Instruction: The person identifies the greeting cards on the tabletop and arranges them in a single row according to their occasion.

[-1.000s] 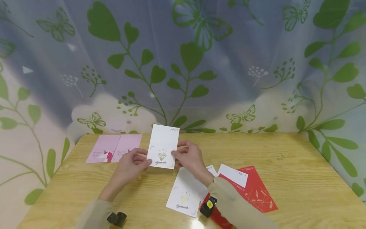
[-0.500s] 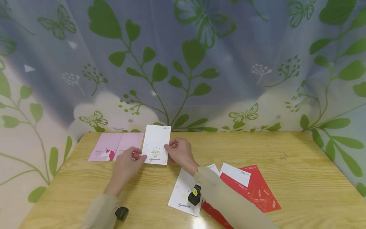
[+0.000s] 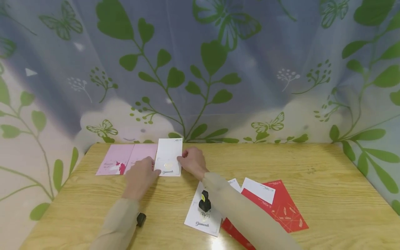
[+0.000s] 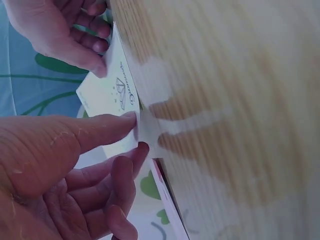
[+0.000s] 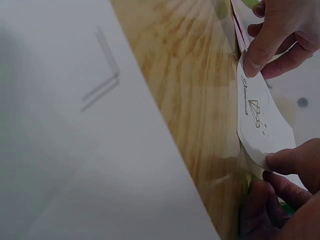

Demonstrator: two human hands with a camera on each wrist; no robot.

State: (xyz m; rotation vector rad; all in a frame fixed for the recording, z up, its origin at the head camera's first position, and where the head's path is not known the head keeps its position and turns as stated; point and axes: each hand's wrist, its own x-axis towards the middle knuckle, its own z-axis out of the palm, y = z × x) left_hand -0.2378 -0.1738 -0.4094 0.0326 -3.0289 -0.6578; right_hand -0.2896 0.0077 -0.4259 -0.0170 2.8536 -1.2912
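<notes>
A white card printed with "Diamonds" and a gold gem is held low over the far part of the table, right beside the pink cards. My left hand pinches its lower left corner, thumb on top and a fingertip underneath, as the left wrist view shows. On the opposite edge, my right hand grips the card between thumb and forefinger. In the right wrist view, the card bows slightly between both hands. Two pink cards with a white and magenta figure lie side by side at the left, the second partly covered by my left hand.
Another white "Diamonds" card lies under my right forearm. Right of it, a red card with gold feathers overlaps further red and white cards. A leaf-patterned curtain hangs behind the wooden table's far edge.
Both hands have carried the white card leftward and down toward the tabletop, closing the gap to the pink cards. The cards on the table have stayed put.
</notes>
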